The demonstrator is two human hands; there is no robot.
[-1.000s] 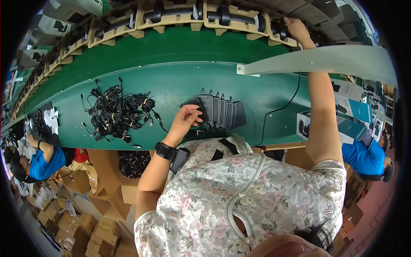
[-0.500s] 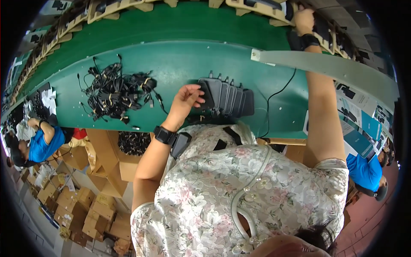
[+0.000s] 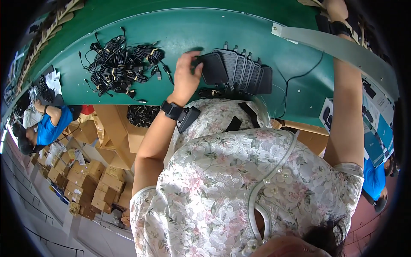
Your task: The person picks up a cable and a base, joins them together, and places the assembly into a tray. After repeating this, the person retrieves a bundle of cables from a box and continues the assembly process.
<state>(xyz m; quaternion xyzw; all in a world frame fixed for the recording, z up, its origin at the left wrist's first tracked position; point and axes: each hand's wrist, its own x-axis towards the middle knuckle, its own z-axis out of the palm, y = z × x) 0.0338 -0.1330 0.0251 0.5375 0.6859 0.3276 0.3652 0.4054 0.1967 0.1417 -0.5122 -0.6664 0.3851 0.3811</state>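
Observation:
My left hand (image 3: 187, 73) rests on the green table (image 3: 257, 30), its fingers touching the leftmost of a row of flat black devices (image 3: 236, 68) that overlap like fallen tiles. My right hand (image 3: 337, 9) reaches far up to the top right, near the picture's rim, over a dark object that I cannot make out. A black band sits on each wrist. A heap of bundled black cables (image 3: 122, 64) lies to the left of my left hand.
A long grey rail (image 3: 338, 47) crosses the table at the upper right. A black cord (image 3: 299, 85) runs from the devices. Cardboard boxes (image 3: 92, 180) stack on the floor at left, where a person in blue (image 3: 49, 126) sits. Blue-and-white cartons (image 3: 374, 124) lie at right.
The view has tipped down and closer. My left hand has stayed at the left end of the black devices; my right arm remains stretched up to the top right.

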